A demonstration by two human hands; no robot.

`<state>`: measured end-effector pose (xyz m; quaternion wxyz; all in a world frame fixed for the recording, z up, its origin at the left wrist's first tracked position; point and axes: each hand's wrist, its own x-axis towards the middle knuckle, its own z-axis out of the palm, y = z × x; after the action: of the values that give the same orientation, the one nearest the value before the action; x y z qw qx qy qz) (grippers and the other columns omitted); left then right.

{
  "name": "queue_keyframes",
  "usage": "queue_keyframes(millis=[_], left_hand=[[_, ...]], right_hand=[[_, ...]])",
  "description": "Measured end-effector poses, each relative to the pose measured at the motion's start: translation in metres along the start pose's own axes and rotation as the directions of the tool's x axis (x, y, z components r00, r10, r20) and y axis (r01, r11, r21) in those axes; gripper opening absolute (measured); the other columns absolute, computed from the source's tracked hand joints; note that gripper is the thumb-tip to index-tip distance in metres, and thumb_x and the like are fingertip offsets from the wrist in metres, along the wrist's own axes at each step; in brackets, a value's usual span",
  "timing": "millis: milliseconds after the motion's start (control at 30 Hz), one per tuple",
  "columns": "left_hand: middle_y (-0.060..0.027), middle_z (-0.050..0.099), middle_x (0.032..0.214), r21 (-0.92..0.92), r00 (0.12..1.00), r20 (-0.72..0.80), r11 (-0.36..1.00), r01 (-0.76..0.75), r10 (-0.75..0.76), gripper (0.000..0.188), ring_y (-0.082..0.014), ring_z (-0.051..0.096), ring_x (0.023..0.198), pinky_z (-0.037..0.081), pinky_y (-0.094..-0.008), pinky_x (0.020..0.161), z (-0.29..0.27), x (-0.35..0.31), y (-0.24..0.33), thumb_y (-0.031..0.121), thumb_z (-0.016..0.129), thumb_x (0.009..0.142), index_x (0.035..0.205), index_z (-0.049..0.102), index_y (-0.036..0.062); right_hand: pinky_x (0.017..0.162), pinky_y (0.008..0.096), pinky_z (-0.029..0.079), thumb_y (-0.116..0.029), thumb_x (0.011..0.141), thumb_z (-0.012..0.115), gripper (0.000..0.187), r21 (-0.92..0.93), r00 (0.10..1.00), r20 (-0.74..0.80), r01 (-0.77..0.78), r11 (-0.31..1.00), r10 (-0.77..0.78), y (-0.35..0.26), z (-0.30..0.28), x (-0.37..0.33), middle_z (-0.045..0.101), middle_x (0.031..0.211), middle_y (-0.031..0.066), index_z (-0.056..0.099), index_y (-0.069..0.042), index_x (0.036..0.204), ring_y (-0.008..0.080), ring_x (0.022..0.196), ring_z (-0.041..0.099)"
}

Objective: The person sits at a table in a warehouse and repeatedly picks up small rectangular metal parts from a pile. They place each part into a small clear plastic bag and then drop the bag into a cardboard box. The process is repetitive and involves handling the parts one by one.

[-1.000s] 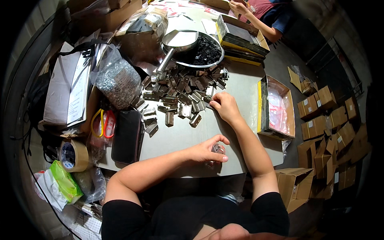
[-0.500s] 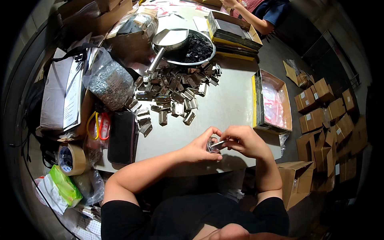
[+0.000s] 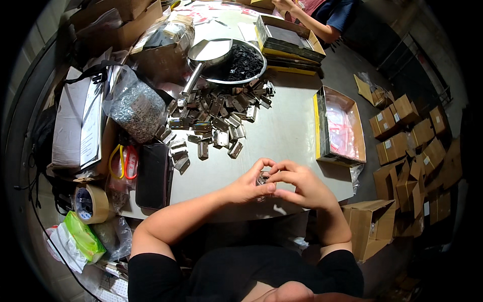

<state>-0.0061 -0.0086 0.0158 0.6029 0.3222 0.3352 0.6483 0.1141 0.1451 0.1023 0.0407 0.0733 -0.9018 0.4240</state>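
Observation:
My left hand [image 3: 249, 185] is closed around shiny metal pieces, which look like small hinges [image 3: 262, 178]; fingers hide most of them. My right hand [image 3: 299, 185] is right against the left one. Its thumb and fingers are apart, the fingertips at the edge of the metal, and no piece shows in its own grip. Beyond my hands lies a loose pile of metal hinges [image 3: 220, 138], spread over the table [image 3: 287, 116]. Behind the pile stands a round metal basin [image 3: 259, 73] of small black parts, with a metal scoop [image 3: 197, 75] resting on it.
An open box [image 3: 318, 128] of clear bags stands right, stacked trays [image 3: 297, 65] behind. At left are a dark phone-like case [image 3: 153, 176], a bag of screws [image 3: 138, 110], scissors [image 3: 116, 161] and tape [image 3: 90, 203]. Cartons [image 3: 392, 146] fill the right floor. Another person's arm [image 3: 314, 26] shows at the back.
The flat metal piece that my right hand pinched is now up against or inside my left hand. My right fingers have spread apart. The view has shifted slightly.

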Motion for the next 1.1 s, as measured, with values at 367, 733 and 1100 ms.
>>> queue_keyframes(millis=[367, 733, 1100], left_hand=[[-0.0087, 0.061, 0.097, 0.551, 0.957, -0.138, 0.823, -0.14, 0.256, 0.053, -0.016, 0.061, 0.089, 0.049, -0.0321, 0.079, -0.003, 0.005, -0.006, 0.005, 0.072, 0.076, 0.122, 0.046, 0.0039], [-0.0129, 0.063, 0.097, 0.638, 0.858, -0.318, 0.761, -0.121, 0.403, 0.04, -0.0247, 0.063, 0.089, 0.05, -0.0327, 0.079, -0.004, 0.006, -0.017, 0.011, 0.074, 0.076, 0.107, 0.051, 0.0015], [-0.0151, 0.066, 0.11, 0.789, 0.782, -0.118, 0.536, -0.301, 0.612, 0.032, -0.0248, 0.063, 0.103, 0.047, -0.0336, 0.092, -0.008, 0.004, -0.005, 0.01, 0.07, 0.083, 0.112, 0.06, -0.0016]], right_hand=[[0.091, 0.0376, 0.045, -0.003, 0.075, 0.075, 0.017, -0.222, 0.974, -0.198, 0.065, 0.973, -0.11, -0.003, 0.004, 0.001, 0.053, 0.117, 0.0135, 0.064, -0.006, 0.088, 0.0293, 0.107, 0.054], [0.076, 0.0365, 0.052, -0.011, 0.078, 0.072, 0.011, -0.181, 0.956, -0.291, -0.076, 0.981, 0.02, 0.005, 0.024, 0.003, 0.067, 0.094, 0.0126, 0.066, -0.003, 0.084, 0.03, 0.086, 0.065], [0.071, 0.0331, 0.052, -0.004, 0.077, 0.073, 0.009, -0.255, 0.938, -0.345, -0.052, 0.966, -0.041, 0.004, 0.007, -0.002, 0.068, 0.087, 0.0117, 0.068, 0.0, 0.083, 0.026, 0.08, 0.065]])
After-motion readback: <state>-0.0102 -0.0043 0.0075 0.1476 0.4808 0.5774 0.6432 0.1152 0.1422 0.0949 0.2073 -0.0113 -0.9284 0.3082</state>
